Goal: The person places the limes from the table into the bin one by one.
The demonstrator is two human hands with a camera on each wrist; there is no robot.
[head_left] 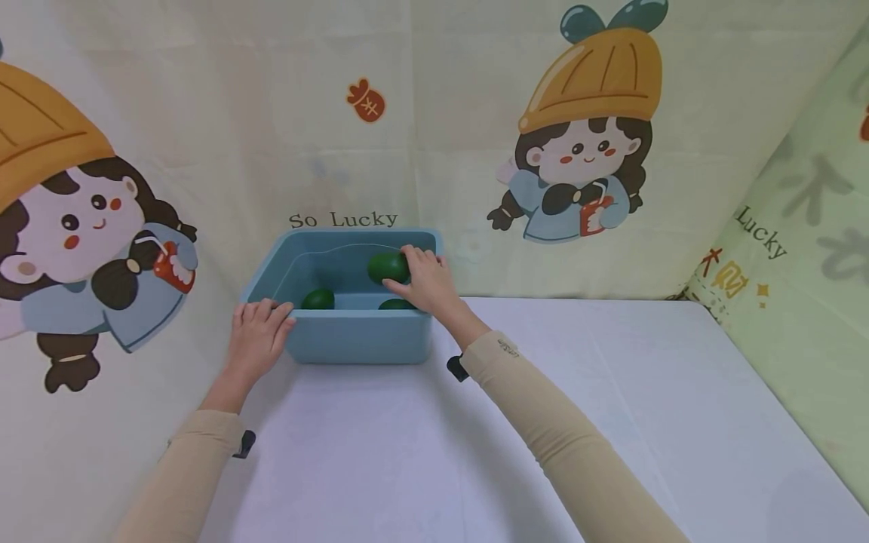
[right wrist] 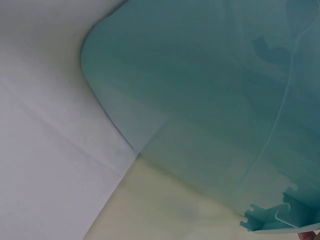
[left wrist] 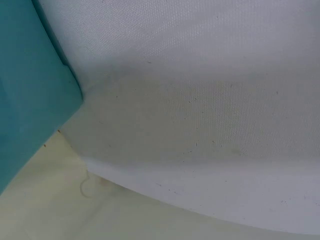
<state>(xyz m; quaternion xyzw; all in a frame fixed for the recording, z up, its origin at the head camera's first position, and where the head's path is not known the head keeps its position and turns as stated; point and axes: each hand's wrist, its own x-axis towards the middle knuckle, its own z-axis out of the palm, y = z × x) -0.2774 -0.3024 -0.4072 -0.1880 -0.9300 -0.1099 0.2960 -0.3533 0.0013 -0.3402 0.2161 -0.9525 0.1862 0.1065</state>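
A light blue plastic bin point(head_left: 360, 337) stands against the back cloth. My right hand point(head_left: 431, 280) reaches over its right side and holds a dark green oval fruit point(head_left: 387, 268) between thumb and fingers, above the bin's floor. Two similar fruits lie inside: one green fruit point(head_left: 317, 299) at the left, another green fruit point(head_left: 397, 304) partly hidden by the front rim. My left hand point(head_left: 259, 335) grips the bin's front left corner, its fingers bent over the rim. The right wrist view shows the bin's outer wall point(right wrist: 190, 75) and a fingertip point(right wrist: 307, 235) by the rim.
A white-covered table point(head_left: 543, 422) extends in front of the bin and to its right. Printed cloth point(head_left: 462, 151) hangs behind, with a green cloth point(head_left: 801, 249) on the right side. The left wrist view shows the bin's side point(left wrist: 30, 95) beside the table cover.
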